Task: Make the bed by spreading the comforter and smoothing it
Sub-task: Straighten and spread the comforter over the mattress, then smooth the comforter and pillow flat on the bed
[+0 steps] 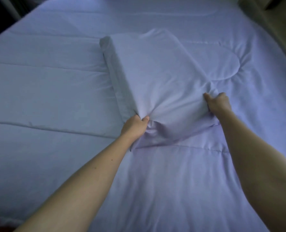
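From the head view, the comforter (155, 72) lay part-folded in the middle of the bed (38, 84). The left hand (135, 126) and right hand (218, 102) each clutched its near edge. An even, low pull seemed wisest, to avoid twisting.

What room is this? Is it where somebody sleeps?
Probably a bedroom. A wide bed covered in pale lilac quilted fabric fills the view, and the left hand and right hand each grip a folded pale lilac comforter lying on it.
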`<action>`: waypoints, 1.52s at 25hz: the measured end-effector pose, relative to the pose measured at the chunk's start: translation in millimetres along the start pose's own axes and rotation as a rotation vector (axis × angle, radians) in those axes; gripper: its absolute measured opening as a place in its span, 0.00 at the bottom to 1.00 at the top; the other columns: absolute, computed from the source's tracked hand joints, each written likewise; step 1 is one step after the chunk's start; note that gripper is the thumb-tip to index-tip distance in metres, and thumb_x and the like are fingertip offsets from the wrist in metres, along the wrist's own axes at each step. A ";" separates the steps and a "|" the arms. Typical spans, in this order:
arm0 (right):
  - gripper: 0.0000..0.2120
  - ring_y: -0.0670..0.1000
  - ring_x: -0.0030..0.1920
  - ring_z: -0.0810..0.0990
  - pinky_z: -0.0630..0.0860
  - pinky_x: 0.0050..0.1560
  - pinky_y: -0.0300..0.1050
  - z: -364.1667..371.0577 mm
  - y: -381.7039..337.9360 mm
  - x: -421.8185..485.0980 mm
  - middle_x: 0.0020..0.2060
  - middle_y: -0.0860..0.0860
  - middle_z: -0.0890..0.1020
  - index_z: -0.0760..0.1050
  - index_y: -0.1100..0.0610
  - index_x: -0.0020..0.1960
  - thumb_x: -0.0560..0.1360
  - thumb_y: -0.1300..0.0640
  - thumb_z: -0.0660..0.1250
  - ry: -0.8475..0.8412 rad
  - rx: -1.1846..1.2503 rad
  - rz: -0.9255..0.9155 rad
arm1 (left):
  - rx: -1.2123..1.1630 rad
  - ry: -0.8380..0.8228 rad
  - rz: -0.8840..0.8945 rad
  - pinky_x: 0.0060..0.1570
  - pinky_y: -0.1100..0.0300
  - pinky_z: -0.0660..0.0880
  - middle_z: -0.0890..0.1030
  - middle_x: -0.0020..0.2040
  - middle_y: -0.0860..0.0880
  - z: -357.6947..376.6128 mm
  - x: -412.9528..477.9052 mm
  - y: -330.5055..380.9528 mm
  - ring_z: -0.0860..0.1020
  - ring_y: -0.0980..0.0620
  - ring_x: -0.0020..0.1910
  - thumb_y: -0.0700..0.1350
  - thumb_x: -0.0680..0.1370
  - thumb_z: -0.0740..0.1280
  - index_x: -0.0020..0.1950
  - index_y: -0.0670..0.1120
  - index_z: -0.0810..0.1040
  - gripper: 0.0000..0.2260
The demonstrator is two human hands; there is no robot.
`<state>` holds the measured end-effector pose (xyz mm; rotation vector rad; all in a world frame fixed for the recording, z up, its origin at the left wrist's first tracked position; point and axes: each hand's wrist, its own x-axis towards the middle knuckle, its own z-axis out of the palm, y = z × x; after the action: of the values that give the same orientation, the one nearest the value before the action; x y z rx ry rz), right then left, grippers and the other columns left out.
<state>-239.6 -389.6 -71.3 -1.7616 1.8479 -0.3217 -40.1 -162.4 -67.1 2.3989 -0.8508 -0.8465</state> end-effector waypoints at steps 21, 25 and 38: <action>0.13 0.46 0.26 0.69 0.67 0.30 0.38 -13.1 46.5 -363.5 0.27 0.49 0.73 0.73 0.56 0.41 0.67 0.50 0.74 -0.914 -0.086 0.203 | 0.180 -0.241 0.074 0.53 0.56 0.74 0.83 0.51 0.48 -156.6 -202.9 -270.3 0.80 0.47 0.53 0.59 0.77 0.63 0.49 0.48 0.78 0.15; 0.24 0.56 0.46 0.79 0.74 0.45 0.48 -15.3 51.7 -368.3 0.49 0.55 0.80 0.72 0.60 0.55 0.72 0.41 0.67 -0.436 -0.106 0.078 | 0.391 0.210 0.279 0.56 0.49 0.74 0.77 0.62 0.41 -144.8 -196.5 -245.5 0.78 0.40 0.58 0.58 0.79 0.56 0.63 0.44 0.72 0.22; 0.24 0.51 0.73 0.65 0.54 0.71 0.57 98.5 13.8 -348.7 0.74 0.45 0.64 0.57 0.39 0.74 0.78 0.40 0.49 -0.308 -0.662 -1.398 | 0.879 0.068 0.606 0.68 0.40 0.63 0.69 0.73 0.50 -100.3 -107.7 -182.3 0.70 0.48 0.71 0.55 0.78 0.50 0.73 0.48 0.67 0.25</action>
<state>-204.8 -28.7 -79.1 -3.0881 0.2157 0.1101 33.4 59.9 -60.6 2.5186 -2.1006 -0.1349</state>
